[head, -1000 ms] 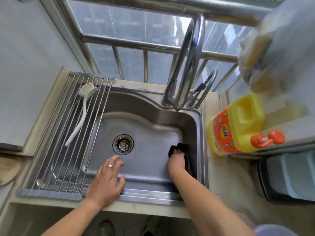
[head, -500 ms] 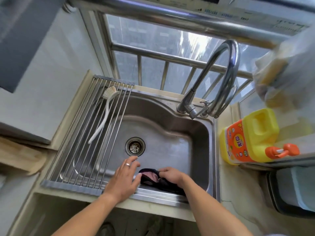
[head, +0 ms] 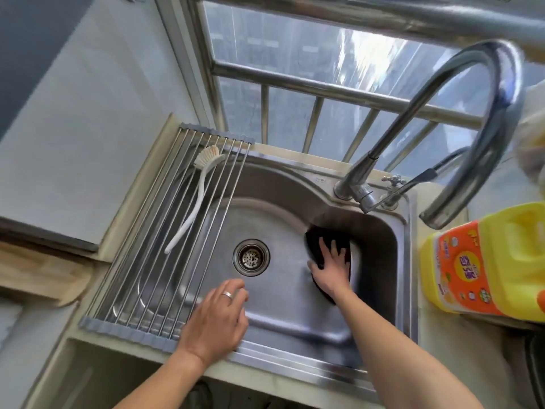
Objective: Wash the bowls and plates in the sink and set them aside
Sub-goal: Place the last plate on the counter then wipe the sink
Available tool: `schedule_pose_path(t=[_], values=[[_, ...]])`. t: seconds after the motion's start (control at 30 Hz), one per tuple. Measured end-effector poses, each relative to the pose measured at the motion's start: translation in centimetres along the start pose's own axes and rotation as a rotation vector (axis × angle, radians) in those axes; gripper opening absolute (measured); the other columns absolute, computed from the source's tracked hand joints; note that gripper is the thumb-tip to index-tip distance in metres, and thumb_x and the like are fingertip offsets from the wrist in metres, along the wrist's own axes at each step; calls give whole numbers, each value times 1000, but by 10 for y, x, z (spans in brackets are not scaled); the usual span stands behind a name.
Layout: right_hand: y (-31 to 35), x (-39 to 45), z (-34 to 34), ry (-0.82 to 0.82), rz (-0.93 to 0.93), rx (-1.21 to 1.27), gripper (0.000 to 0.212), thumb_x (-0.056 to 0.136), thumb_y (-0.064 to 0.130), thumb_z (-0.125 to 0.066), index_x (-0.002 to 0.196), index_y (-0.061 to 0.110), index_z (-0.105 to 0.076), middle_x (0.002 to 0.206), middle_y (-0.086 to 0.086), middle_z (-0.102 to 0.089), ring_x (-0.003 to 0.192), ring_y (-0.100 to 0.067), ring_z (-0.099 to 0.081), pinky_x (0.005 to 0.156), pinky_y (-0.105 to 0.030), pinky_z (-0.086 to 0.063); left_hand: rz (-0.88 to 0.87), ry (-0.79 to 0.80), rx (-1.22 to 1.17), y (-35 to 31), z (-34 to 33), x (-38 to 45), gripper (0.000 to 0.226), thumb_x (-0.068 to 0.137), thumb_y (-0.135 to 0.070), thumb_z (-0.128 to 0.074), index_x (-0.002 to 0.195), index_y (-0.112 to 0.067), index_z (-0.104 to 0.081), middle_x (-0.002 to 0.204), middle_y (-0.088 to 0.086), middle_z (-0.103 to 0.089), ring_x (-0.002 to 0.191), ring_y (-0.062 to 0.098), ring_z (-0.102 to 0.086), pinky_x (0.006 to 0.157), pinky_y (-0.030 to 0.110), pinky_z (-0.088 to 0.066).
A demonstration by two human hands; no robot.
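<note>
Now the right hand (head: 331, 268) presses flat on the dark cloth (head: 321, 237) at the sink (head: 283, 320) floor's far-right corner; left hand (head: 216, 320) rests relaxed on the near rim.

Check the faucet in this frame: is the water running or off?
Off. No stream falls from the faucet spout, and the sink basin under it shows no flowing water.

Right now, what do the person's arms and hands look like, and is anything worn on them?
Both arms are bare right up to the bottom edge of the picture: no sleeves, gloves or watch show. The left hand wears one plain silver-coloured band ring on a finger. The right hand shows no ring or other jewellery.
</note>
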State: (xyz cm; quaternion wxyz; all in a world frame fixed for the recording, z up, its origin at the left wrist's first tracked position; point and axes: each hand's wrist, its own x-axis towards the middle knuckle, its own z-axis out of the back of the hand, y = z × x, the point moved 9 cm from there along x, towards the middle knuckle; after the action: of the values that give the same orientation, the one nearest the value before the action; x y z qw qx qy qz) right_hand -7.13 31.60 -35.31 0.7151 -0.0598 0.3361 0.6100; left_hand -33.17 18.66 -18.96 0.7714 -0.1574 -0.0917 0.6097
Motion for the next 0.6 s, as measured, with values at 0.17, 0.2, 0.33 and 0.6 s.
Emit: schedule_pose_path(t=[0.17, 0.2, 0.33, 0.6], values=[[50, 12, -30, 29, 128, -11, 77, 93, 26, -59, 160, 36, -23, 171, -4, -2, 156, -36, 5, 124, -53, -1, -5, -32, 17, 1, 0, 3, 20, 85, -22, -49, 101, -17, -60, 118, 2, -56, 106, 18, -57, 83, 32, -53], [64, 8, -39, 70, 206, -5, 77, 91, 16, -58, 159, 35, -28, 171, -4, -7, 157, -35, 2, 125, -52, -2, -8, -30, 20, 0, 0, 4, 20, 85, -22, -49, 101, -17, -60, 118, 2, -56, 106, 18, -57, 83, 32, -53], [107, -32, -81, 290, 450, 37, 80, 84, -11, -49, 153, 28, -44, 168, 1, -20, 157, -25, -5, 125, -36, 1, -8, -29, 31, -1, 3, 5, 22, 84, -21, -48, 101, -15, -60, 118, 3, -56, 107, 20, -57, 84, 33, -51], [90, -89, -124, 722, 350, 82, 75, 84, -21, -40, 138, 26, -64, 161, 2, -36, 149, -4, -27, 119, -8, -12, 16, -6, 18, -1, 4, 8, 23, 86, -25, -44, 102, -18, -58, 117, 0, -54, 103, 17, -55, 83, 31, -50]])
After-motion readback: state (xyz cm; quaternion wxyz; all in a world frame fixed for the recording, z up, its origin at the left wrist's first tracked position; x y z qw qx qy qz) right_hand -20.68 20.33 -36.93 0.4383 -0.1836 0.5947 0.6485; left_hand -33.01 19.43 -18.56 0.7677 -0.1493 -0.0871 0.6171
